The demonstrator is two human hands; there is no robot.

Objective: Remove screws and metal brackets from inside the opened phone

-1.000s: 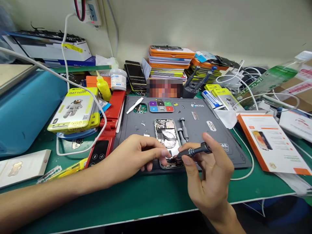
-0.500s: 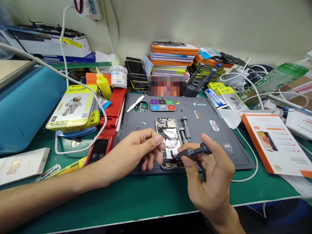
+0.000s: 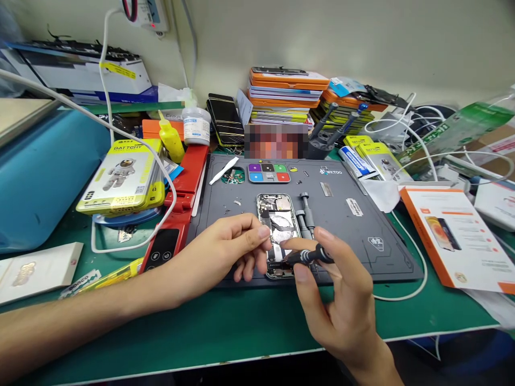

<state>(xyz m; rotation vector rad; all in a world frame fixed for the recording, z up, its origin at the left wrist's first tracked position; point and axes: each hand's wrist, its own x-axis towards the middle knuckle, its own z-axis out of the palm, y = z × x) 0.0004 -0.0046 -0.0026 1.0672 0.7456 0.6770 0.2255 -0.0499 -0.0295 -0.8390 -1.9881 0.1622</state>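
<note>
An opened smartphone (image 3: 284, 222) lies on the dark grey work mat (image 3: 341, 236), its inner parts bare and a white round coil in its middle. My right hand (image 3: 341, 289) is closed round a dark screwdriver (image 3: 306, 257), held slanted, with its front end over the phone's lower part. Whether the tip touches a part there I cannot tell. At the phone's left edge is my left hand (image 3: 241, 244), thumb and forefinger pressed together; anything between them is hidden. Two more grey screwdrivers (image 3: 306, 210) lie just right of the phone.
Behind the phone sit a colour-blocked tray (image 3: 269, 172) and a white plastic tool (image 3: 224, 171). A screwdriver stand (image 3: 322, 142) is at the back. Battery boxes (image 3: 120, 174) and a red fixture (image 3: 192, 171) flank the mat's left; an orange-white box (image 3: 454, 236) lies right.
My right hand has shifted left and slightly down with the screwdriver, bringing its fingers nearer the phone. My left hand and the phone have stayed almost still.
</note>
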